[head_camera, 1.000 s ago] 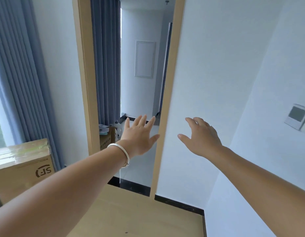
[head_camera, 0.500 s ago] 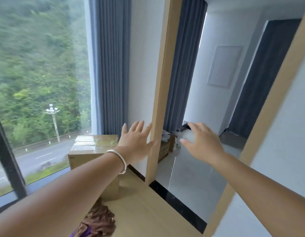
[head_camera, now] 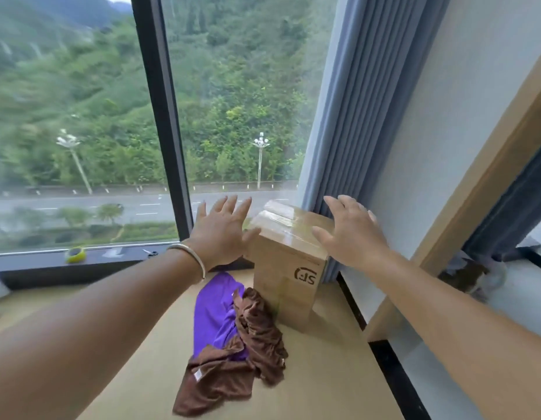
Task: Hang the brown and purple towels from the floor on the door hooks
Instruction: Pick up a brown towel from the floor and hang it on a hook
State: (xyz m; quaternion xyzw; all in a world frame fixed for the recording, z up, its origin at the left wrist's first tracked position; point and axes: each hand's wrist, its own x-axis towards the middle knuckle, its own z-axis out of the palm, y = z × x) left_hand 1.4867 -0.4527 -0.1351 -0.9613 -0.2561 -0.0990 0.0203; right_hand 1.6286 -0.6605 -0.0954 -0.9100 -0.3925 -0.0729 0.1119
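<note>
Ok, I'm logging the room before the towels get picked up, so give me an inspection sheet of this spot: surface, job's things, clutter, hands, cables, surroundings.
Surface: tan floor, bare around the towels.
Job's things: purple towel spread flat on the floor; brown towel crumpled, lying partly over it. Neither is held. No door hooks in view.
Clutter: taped cardboard box standing beside the towels; yellow-green tape roll and scissors on the dark window sill.
Hands: left hand and right hand outstretched above the box, fingers spread, holding nothing; bracelet on the left wrist.
Cables: nothing seen.
Surroundings: large window, blue-grey curtain, wooden door frame at right.
</note>
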